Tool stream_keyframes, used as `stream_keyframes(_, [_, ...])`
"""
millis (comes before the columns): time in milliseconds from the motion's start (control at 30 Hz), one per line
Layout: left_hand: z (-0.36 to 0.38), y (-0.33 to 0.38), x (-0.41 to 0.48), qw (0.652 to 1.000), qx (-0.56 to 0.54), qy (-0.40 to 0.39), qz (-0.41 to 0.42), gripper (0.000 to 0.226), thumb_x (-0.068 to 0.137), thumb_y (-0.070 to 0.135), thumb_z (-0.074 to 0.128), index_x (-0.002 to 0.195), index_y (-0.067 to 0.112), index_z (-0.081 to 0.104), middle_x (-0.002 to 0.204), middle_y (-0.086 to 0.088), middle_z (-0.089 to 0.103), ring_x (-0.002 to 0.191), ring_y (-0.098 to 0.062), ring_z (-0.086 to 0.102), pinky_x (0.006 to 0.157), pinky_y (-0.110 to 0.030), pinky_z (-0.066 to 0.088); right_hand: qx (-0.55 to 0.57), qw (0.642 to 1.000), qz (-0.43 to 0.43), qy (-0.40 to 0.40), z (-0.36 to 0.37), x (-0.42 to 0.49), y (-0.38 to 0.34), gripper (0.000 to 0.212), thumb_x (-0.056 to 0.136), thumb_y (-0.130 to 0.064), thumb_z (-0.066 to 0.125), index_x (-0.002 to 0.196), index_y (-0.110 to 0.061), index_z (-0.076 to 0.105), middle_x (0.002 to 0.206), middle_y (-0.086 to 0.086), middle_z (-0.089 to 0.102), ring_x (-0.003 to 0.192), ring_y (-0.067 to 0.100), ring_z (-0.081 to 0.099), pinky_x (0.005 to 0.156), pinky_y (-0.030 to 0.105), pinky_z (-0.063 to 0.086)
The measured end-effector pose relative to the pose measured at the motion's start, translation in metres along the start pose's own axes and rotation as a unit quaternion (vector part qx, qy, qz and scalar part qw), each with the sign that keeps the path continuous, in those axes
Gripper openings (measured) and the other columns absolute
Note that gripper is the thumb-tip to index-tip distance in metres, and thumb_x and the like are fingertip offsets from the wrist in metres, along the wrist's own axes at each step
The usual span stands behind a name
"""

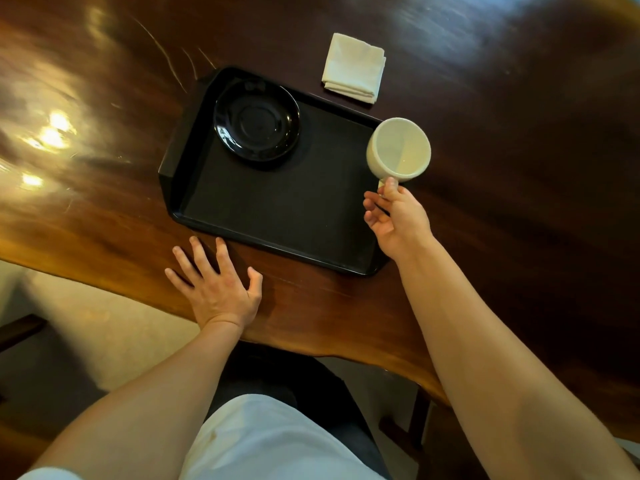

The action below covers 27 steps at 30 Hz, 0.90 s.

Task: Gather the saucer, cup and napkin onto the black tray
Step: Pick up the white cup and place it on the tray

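Cup point(398, 148): I pinched its handle in my right hand point(394, 220), at the tray's point(277, 209) right edge.
Handling: I judged it light, stiff, breakable.
Left hand point(218, 285): spread flat on counter point(104, 220).

One head-worn wide-angle view looks steeply down, close over the wooden table point(104, 216).

Black tray point(277, 209) lies bare except its far-left corner, where the saucer point(256, 121) sits.
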<state>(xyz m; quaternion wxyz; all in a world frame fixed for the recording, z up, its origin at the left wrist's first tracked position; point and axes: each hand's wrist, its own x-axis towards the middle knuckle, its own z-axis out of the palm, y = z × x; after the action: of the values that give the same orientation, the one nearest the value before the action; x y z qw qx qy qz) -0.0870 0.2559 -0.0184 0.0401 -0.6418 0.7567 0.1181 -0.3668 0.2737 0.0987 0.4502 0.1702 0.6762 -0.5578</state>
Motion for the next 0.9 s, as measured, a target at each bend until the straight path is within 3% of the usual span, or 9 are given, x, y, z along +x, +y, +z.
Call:
stream_keyframes(633, [0.000,0.000,0.001,1.000,-0.002,0.000,0.000,0.080,0.085,0.052,0.059,0.152,0.016,0.034,0.165,-0.023,0.021,0.154,-0.047,0.009,0.121,-0.068,0.006,-0.031,0.999,0.031,-0.017,0.039,0.022,0.011,0.021,0.102,-0.031,0.056,0.111,-0.013,0.064,0.115,0.009,0.069,0.102,0.023,0.067,0.077,0.034,0.056])
stream_keyframes(833, [-0.004,0.002,0.000,1.000,-0.009,-0.005,-0.003,0.079,0.084,0.055,0.047,0.152,0.016,0.035,0.165,-0.023,0.022,0.154,-0.047,0.010,0.121,-0.067,0.005,-0.112,0.991,0.039,-0.059,0.037,0.016,0.011,0.042,0.103,-0.029,0.054,0.140,-0.009,0.051,0.129,0.013,0.066,0.098,0.023,0.069,0.079,0.035,0.058])
stream_keyframes(900, [-0.005,0.002,0.000,1.000,-0.009,-0.008,-0.004,0.079,0.084,0.055,0.047,0.152,0.016,0.035,0.165,-0.023,0.021,0.154,-0.047,0.009,0.121,-0.067,0.006,-0.176,0.983,0.007,-0.051,0.034,0.012,0.013,0.038,0.103,-0.026,0.054,0.139,-0.013,0.052,0.120,0.010,0.070,0.095,0.022,0.072,0.080,0.036,0.060])
